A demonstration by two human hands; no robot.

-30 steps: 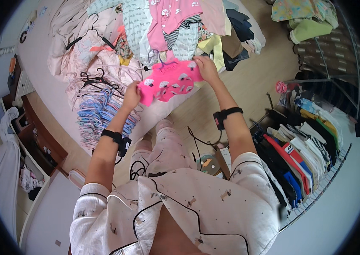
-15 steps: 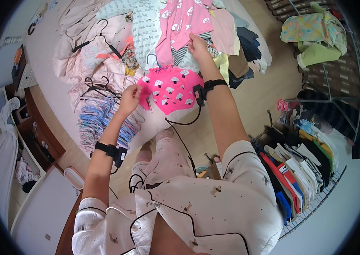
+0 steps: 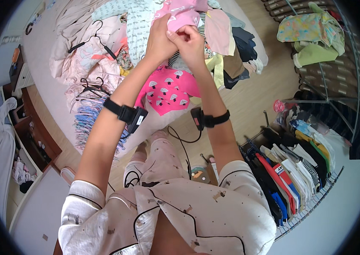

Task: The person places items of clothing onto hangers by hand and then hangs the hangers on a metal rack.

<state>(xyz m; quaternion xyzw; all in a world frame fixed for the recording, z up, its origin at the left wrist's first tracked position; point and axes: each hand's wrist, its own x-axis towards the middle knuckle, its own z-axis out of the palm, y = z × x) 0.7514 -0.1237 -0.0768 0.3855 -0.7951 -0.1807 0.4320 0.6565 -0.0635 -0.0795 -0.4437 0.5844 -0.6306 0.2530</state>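
Note:
A light pink garment with white prints point(image 3: 184, 13) lies bunched at the top of the bed pile, with both my hands at its near edge. My right hand point(image 3: 190, 44) pinches the fabric between thumb and bent fingers. Close beside it, my left hand point(image 3: 158, 44) is seen from the back, its fingers closed along the garment's left edge; their tips are partly hidden. Just below my hands a hot pink top with mushroom prints point(image 3: 169, 91) is spread at the bed's near edge, its upper part covered by my left wrist.
Several blue and pink hangers point(image 3: 88, 123) are bunched at the bed's near left. A black hanger point(image 3: 97, 40) lies on pink bedding. Dark folded clothes point(image 3: 244, 42) sit at the right edge of the pile. A clothes rack point(image 3: 290, 178) holds hanging garments at right.
My left hand has moved from beside the hot pink top up to the light pink garment. My right hand has shifted slightly, and the garment is now more bunched.

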